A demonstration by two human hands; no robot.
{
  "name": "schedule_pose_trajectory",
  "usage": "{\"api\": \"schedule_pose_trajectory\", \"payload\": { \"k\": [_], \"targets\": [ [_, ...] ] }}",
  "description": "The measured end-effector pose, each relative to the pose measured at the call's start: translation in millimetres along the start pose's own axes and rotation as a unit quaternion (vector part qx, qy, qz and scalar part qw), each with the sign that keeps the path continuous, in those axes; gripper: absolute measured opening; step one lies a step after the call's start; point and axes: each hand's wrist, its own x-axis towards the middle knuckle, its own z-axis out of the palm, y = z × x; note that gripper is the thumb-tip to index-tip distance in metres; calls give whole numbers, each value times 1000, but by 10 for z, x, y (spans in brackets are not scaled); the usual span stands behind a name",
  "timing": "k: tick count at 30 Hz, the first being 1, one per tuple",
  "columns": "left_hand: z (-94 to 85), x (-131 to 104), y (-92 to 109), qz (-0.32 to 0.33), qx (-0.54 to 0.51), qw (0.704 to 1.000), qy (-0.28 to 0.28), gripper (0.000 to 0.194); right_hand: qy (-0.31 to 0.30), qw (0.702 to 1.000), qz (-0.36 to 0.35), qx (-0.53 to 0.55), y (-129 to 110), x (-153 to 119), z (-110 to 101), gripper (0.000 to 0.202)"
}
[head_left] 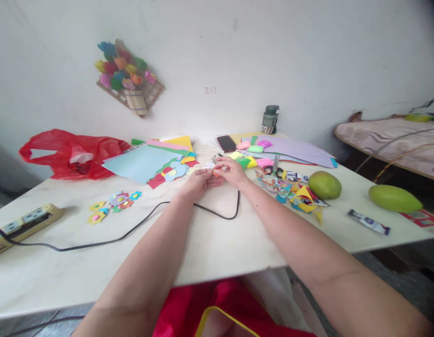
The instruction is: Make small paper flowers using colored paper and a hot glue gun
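The bare left hand (200, 181) and the bare right hand (231, 171) meet over the white, smooth-topped table (231, 252), fingertips together and pinched on a small orange piece (214, 173); its exact shape is too small to tell; it sits above the middle of the table, between the two hands.

Just beyond the left hand lies an arrangement of multicoloured cut-paper flowers (173, 172), next to a pale blue flat paper sheet (140, 161); nearer the left edge are a smaller cluster of yellow, purple and blue paper flowers (120, 201), a crumpled red plastic bag (99, 149) and a cream power strip (52, 215); a thin black cable (115, 239) curves across the table, passing under the left forearm.

Beyond the right hand are a dark rectangular phone (226, 143), small pink and green blocks (255, 149) and a large lilac paper sheet (301, 149); to its right lie dark-handled metal scissors (276, 161), a heap of coloured paper scraps (303, 195) and a rounded green fruit (324, 185); a longer green fruit (395, 198) rests farther right, near a white-and-blue tube (369, 222).
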Motion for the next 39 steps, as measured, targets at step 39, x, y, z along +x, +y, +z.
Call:
{"api": "schedule_pose_trajectory", "payload": {
  "k": [39],
  "targets": [
    [-5,-8,17,48,175,982,48,26,34,985,168,14,62,14,7,23]
  ]
}}
